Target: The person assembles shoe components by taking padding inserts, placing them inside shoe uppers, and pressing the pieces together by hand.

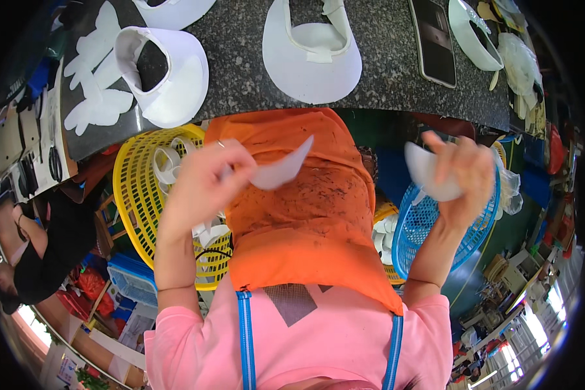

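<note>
My left hand [205, 185] is closed, pinching one end of a thin white curved piece [283, 170] between thumb and fingers in front of the orange apron. Out to the right, my right hand [469, 170] grips another white curved piece [426, 170] above the blue basket. Both pieces are off the table. A white rounded piece with a folded collar [312, 75], like a shoe upper, lies on the dark speckled table [234, 62] straight ahead. A similar white collared piece [182, 88] sits to its left.
Flat white cutouts [101, 107] lie at the table's left. On its right are a phone [433, 42] and another white collared piece [471, 32]. A yellow basket [131, 188] with white parts stands left of me, a blue basket [413, 237] right. Another person [58, 247] sits far left.
</note>
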Available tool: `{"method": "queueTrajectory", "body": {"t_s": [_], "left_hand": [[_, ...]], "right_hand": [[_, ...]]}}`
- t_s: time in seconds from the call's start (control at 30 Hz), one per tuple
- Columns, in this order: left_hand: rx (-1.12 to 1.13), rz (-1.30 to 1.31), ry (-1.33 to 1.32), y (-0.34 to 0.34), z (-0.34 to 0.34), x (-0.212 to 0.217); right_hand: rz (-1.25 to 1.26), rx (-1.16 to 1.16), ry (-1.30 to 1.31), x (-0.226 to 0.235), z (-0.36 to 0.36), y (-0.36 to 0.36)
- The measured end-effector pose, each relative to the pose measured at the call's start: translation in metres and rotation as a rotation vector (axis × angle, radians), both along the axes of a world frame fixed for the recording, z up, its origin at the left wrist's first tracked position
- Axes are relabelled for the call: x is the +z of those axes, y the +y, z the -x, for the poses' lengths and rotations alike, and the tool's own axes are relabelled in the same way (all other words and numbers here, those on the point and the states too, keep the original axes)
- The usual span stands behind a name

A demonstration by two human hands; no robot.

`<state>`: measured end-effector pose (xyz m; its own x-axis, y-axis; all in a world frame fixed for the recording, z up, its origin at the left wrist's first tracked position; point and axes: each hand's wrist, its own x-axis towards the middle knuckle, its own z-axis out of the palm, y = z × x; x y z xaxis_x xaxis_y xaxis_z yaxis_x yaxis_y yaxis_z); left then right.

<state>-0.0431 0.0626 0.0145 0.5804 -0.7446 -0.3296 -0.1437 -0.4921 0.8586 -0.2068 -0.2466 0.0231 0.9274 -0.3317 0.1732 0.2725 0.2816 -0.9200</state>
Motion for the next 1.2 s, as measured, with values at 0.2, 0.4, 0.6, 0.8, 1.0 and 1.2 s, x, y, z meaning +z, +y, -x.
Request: {"method": "queueTrajectory", "body": {"t_s": [0.2, 0.4, 0.6, 0.8, 1.0, 1.2], "left_hand": [[-0.286, 0.166, -0.208, -0.041, 0.013, 0.037], [0.272, 0.26, -0.145, -0.063, -0.018, 0.004], [0.228, -0.015, -0.275, -0.084, -0.061, -0.003], [0.238, -0.025, -0.305, -0.087, -0.064, -0.006], [0.265, -0.031, -0.293, -0.088, -0.064, -0.008], [0.263, -0.043, -0.33, -0.09, -0.064, -0.008]], "right_hand": [[0.483, 0.626, 0.303, -0.006, -0.035, 0.021], [0.641, 0.225, 0.519, -0.003, -0.072, 0.019], [0.925, 0.071, 0.525, 0.003, -0.106, 0.021], [1.059, 0.022, 0.5, 0.002, -0.111, 0.024], [1.155, -0.012, 0.487, 0.001, -0.111, 0.028], [1.225, -0.043, 0.494, -0.004, -0.11, 0.032]]}}
